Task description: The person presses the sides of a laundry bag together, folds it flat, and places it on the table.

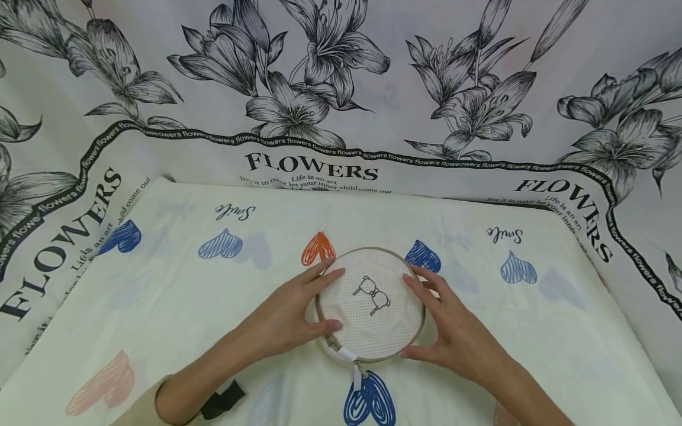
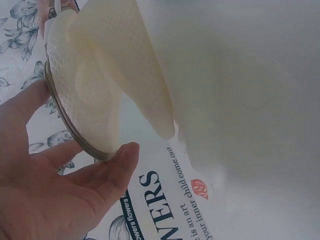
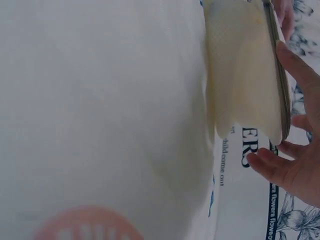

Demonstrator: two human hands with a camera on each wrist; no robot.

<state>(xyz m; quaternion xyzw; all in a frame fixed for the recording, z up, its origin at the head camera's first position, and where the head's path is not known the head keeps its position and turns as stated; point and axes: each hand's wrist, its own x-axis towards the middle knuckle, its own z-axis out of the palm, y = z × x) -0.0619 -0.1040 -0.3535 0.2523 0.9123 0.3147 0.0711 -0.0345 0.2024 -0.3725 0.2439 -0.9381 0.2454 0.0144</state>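
Between my two hands is a round white mesh laundry bag (image 1: 373,319) with a grey-brown zip edge and a small dark line drawing on its top. My left hand (image 1: 290,313) grips its left side, thumb on the mesh and fingers at the rim. On the opposite side, my right hand (image 1: 453,322) holds the rim with its thumb low and fingers higher up. A white tag (image 1: 357,376) hangs at the bag's near edge. Both wrist views show the bag's soft mesh body (image 2: 92,85) sagging beneath the zip edge (image 3: 281,75).
A pale cloth (image 1: 213,307) printed with coloured hearts and the word Smile covers the table. Behind it and along the sides hangs a white sheet (image 1: 394,118) with black lilies and FLOWERS lettering. Near my left forearm shows a black strap (image 1: 224,400).
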